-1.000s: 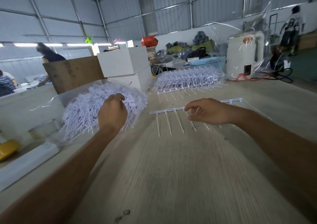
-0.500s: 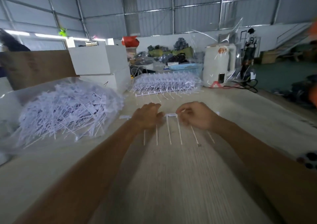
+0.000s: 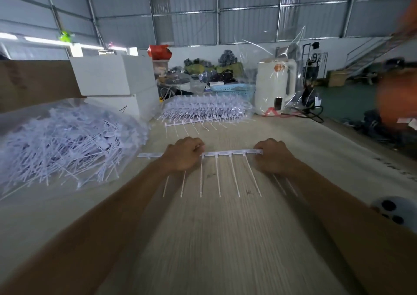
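Both bare forearms stretch forward from the body and lie closer to each other at the wrists, which are straight. The left grip (image 3: 184, 154) is turned back-up, its fingers curled down around a white plastic strip (image 3: 232, 153). The right grip (image 3: 274, 157), level with it and somewhat apart, holds the same strip near its right end, also with the fingers curled under.

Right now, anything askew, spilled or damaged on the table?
Nothing looks damaged. The left hand and right hand grip the white strip, level across the table. Only untidy bits: a single strip lies slightly skewed before the stacked strips at the back, and the loose pieces heaped at left are a jumble.
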`<state>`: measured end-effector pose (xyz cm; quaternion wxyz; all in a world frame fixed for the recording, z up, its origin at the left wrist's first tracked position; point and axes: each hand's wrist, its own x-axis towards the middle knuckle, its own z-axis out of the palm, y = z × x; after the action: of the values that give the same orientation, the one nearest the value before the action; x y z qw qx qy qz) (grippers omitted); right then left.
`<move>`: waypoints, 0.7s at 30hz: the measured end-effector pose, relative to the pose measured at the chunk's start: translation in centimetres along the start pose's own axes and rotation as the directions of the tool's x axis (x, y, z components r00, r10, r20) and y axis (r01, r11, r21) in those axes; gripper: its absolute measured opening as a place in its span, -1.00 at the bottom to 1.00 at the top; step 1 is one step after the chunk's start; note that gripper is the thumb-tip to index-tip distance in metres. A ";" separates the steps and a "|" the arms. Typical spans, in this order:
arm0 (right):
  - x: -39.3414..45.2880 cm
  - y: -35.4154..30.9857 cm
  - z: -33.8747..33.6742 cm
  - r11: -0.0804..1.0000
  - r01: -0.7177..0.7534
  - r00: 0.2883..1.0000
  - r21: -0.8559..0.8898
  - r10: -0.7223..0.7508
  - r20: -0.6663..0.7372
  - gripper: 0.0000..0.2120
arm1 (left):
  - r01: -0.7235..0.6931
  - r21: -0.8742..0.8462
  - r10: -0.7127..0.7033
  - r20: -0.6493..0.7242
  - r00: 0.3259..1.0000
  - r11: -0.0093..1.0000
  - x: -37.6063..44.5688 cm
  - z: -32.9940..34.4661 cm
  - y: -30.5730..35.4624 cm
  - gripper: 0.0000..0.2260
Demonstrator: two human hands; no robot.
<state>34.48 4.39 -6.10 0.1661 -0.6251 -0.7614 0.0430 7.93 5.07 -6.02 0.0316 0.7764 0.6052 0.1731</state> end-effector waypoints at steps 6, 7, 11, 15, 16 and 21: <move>0.0 -0.3 -0.6 0.929 0.021 0.989 0.369 0.035 -0.145 -0.87 | -0.102 -0.074 0.102 -0.010 0.995 0.992 1.3 -0.2 6.6 -0.64; 0.0 -0.5 -0.6 0.895 0.041 0.989 0.445 0.028 -0.148 -0.89 | -0.103 -0.085 0.103 -0.003 0.995 0.991 1.6 -0.1 7.5 -0.65; -0.1 -1.0 -0.9 0.662 0.075 0.986 0.746 0.064 -0.156 -0.86 | -0.088 -0.149 0.085 -0.025 0.996 0.985 2.1 0.8 9.5 -0.81; 0.6 -0.9 -1.3 0.438 0.017 0.982 0.899 0.160 -0.097 -0.76 | -0.108 -0.140 0.096 -0.088 0.991 0.984 1.8 1.5 9.3 -0.87; 0.7 -0.6 -1.2 0.384 -0.016 0.979 0.923 0.193 -0.064 -0.73 | -0.120 -0.151 0.106 -0.097 0.990 0.981 1.8 1.5 9.1 -0.88; -0.5 0.0 -0.6 0.325 -0.163 0.986 0.932 0.097 0.139 -0.90 | -0.177 -0.104 0.166 -0.103 0.981 0.979 1.8 1.3 8.0 -0.92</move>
<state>34.79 3.84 -5.60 0.4696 -0.4725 -0.5492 0.5045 16.14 4.82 -4.80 0.0318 0.8137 0.5260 0.2453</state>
